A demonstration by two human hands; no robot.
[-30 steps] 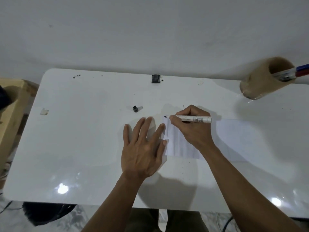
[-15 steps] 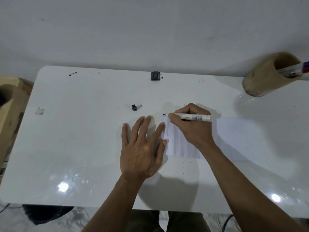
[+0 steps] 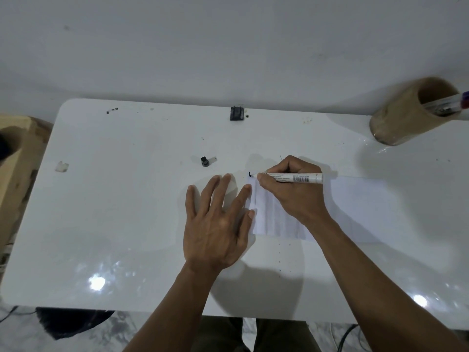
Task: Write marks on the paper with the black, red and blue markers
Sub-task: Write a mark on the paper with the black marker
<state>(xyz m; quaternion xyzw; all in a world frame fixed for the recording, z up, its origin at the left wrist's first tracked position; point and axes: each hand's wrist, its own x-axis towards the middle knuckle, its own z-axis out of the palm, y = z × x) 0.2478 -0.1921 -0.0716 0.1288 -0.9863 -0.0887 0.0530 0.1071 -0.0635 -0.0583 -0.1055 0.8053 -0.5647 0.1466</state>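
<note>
A white sheet of paper [image 3: 355, 207] lies flat on the white table [image 3: 127, 212], right of centre. My right hand [image 3: 291, 194] grips a white-barrelled black marker [image 3: 294, 177], its tip touching the paper's upper left corner, where a small dark mark [image 3: 250, 174] shows. My left hand [image 3: 218, 224] lies flat with fingers spread, its fingertips pressing the paper's left edge. The marker's black cap [image 3: 205, 161] rests on the table, up and left of my hands. A tan cylindrical holder [image 3: 401, 120] at the far right holds other markers [image 3: 454, 105]; red and blue show at their ends.
A small black clip [image 3: 236, 113] sits at the table's far edge by the wall. A small white scrap [image 3: 61, 166] lies at the left. A wooden piece of furniture [image 3: 15, 161] stands beyond the table's left edge. Dark specks dot the tabletop.
The marker tip has drawn a short dark mark at the paper's upper left corner. Both hands stay almost where they were; the view has shifted slightly.
</note>
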